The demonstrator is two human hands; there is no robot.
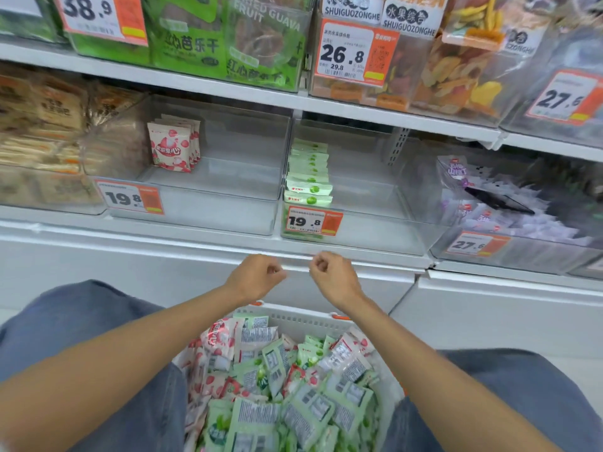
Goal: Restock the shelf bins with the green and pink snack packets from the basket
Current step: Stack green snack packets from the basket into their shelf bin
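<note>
Forearms reach over the basket; left hand and right hand are curled in empty fists, close together.

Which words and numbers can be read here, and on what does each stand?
"38.9": price tag at top left.
"DRIED GUAVA FRUIT": green guava bags.
"SHUIGUOZONGHE": white labels on the mixed fruit packs.
"26.8", small "29.8": orange tag below those labels.
"27.6": upper right tag and purple packets' bin tag.
"19.8": pink packets' bin tag and green packets' bin tag.
Fine print on tags and basket packets: too small to read.
</note>
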